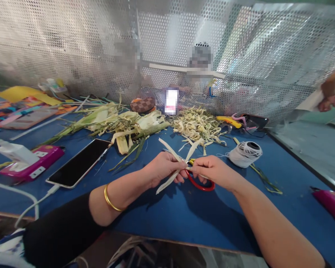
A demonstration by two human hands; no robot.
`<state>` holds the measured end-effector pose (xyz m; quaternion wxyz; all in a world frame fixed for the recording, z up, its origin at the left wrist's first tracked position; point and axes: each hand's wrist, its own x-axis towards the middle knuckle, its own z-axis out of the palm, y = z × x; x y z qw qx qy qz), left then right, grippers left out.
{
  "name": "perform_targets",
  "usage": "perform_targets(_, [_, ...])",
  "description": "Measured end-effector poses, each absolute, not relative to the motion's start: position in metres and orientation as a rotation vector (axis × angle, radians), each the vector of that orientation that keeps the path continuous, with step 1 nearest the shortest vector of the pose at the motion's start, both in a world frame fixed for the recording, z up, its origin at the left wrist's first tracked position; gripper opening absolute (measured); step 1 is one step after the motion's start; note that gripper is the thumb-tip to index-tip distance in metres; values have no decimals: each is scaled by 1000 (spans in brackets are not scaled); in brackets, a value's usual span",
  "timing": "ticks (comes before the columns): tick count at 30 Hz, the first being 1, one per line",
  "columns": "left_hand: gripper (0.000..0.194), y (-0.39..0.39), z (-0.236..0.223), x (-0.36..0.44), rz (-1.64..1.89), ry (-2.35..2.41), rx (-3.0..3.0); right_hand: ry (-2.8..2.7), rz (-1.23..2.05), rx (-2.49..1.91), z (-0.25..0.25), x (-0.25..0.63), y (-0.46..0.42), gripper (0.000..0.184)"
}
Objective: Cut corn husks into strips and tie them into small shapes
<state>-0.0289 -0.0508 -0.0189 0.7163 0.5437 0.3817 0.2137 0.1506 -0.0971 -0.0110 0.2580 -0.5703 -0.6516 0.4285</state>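
Several pale strips of corn husk (193,149) cross one another between my hands, their ends spreading out like a star. My left hand (165,166) pinches the strips near where they cross. Close against it, my right hand (213,170) is closed on one strip end, its fingertips partly hidden. On the table beneath lies a pair of scissors with a red handle (201,187); the hands cover much of it. To the right of my right hand is a spool of white thread (241,155), with a loose thread trailing toward the hand.
Whole corn husks (123,124) and a heap of curled husk scraps (199,124) lie behind my hands. On the left are a phone (79,163) on a cable and a magenta power strip (33,163). A perforated metal screen (167,33) bounds the back. Another person's hands (332,102) show at far right.
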Motion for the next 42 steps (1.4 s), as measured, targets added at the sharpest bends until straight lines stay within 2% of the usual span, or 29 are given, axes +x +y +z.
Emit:
perform_targets(4, [21, -49, -16, -31, 455, 828, 1156, -1757, 1220, -1537, -10, 152, -98, 31])
perform_targets(6, [25, -48, -14, -32, 451, 812, 1109, -1790, 1144, -1552, -9, 151, -99, 33])
perform_targets(12, [23, -47, -13, -32, 453, 792, 1102, -1812, 228, -1554, -10, 150, -100, 25])
perform_targets(15, [22, -51, -15, -30, 458, 786, 1192, -1768, 51, -1399, -12, 147, -100, 20])
perform_targets(18, [21, -58, -17, -25, 399, 783, 1297, -1822, 73, -1426, -15, 141, -99, 19])
perform_targets(24, [19, -68, -18, -19, 319, 834, 1413, -1829, 399, -1561, -18, 125, -97, 30])
perform_targets(28, [28, -66, -18, -19, 307, 951, 1383, -1664, 362, -1455, -12, 122, -103, 19])
perform_targets(34, [24, -58, -19, -22, 454, 1026, 1177, -1778, -148, -1400, -12, 119, -116, 14])
perform_targets(39, [15, -53, -17, -23, 628, 983, 898, -2164, -746, -1315, -15, 111, -122, 23])
perform_targets(42, [14, -51, -16, -23, 664, 950, 793, -2270, -940, -1282, -16, 106, -123, 26])
